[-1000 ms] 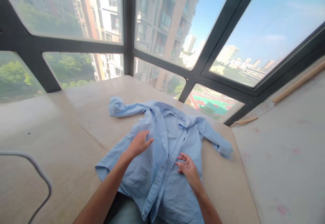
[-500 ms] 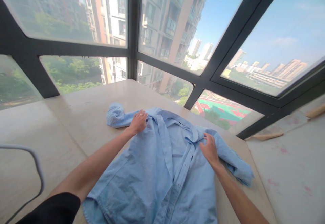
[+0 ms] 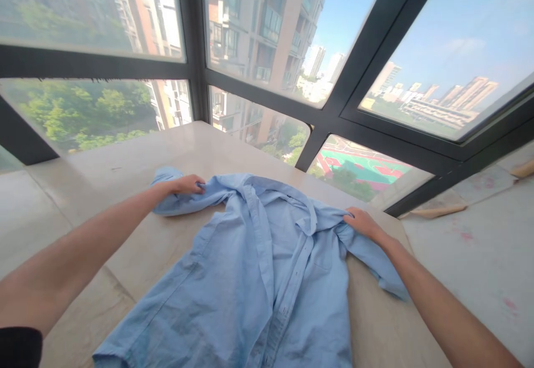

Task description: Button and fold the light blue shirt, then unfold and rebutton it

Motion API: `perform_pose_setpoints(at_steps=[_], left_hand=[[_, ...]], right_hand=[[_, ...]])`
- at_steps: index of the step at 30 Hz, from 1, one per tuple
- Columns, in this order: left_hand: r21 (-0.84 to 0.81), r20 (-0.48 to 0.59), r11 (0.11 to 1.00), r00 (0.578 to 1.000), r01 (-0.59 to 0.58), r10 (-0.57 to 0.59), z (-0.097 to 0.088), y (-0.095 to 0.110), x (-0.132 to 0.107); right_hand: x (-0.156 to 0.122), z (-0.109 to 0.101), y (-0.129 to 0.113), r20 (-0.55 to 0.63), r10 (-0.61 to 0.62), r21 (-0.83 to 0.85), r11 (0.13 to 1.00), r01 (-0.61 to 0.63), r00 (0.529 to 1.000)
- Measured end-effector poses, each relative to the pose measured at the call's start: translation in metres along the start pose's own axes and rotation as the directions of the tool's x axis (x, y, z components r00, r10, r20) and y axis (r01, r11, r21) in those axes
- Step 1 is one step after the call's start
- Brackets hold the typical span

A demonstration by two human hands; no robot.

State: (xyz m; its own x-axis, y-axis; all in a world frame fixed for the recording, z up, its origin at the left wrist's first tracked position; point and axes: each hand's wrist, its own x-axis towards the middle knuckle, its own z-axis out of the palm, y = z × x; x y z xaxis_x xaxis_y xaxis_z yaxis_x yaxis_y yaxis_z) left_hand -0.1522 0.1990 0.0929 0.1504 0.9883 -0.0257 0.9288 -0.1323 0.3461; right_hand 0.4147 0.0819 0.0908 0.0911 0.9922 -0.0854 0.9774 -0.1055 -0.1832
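Observation:
A light blue button-up shirt (image 3: 258, 279) lies front-up on a beige stone ledge (image 3: 125, 162), its collar toward the windows. My left hand (image 3: 186, 184) is stretched far out and its fingers are curled on the shirt's left sleeve near the shoulder. My right hand (image 3: 364, 223) rests on the right shoulder where that sleeve begins, fingers bent and pressed on the cloth. The right sleeve runs down along my forearm toward the ledge's right side.
Large windows in dark frames (image 3: 329, 117) stand just behind the ledge, meeting at a corner. A second slab (image 3: 471, 251) lies at the right, with a pale wooden strip (image 3: 434, 211) near the window frame.
Both hands have moved outward from the shirt's chest to its shoulders and sleeves. The view has shifted closer and leftward; the curved metal tube at the left is out of sight.

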Motion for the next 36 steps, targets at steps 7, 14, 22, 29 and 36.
perform_pose_setpoints(at_steps=[7,14,22,29,36], left_hand=[[0.151,0.158,0.978,0.973,0.146,-0.17,-0.047,-0.03,0.029],[0.192,0.141,0.981,0.99,-0.007,-0.02,-0.004,0.023,0.074],[0.002,0.32,0.952,0.902,-0.307,0.29,0.055,0.062,0.095],[-0.05,0.209,0.941,0.918,-0.334,0.337,0.051,0.055,0.098],[-0.127,0.134,0.934,0.927,-0.334,0.349,0.023,0.056,0.112]], right_hand=[[0.012,-0.025,0.027,0.066,0.004,0.125,0.992,-0.012,0.998],[0.056,0.014,-0.003,0.054,-0.076,0.082,0.994,0.071,0.996],[0.051,0.031,-0.035,0.204,-0.474,0.216,0.875,0.433,0.857],[0.046,0.033,-0.04,0.063,-0.46,0.126,0.884,0.45,0.886],[0.056,0.032,-0.032,0.102,-0.453,0.214,0.88,0.425,0.886]])
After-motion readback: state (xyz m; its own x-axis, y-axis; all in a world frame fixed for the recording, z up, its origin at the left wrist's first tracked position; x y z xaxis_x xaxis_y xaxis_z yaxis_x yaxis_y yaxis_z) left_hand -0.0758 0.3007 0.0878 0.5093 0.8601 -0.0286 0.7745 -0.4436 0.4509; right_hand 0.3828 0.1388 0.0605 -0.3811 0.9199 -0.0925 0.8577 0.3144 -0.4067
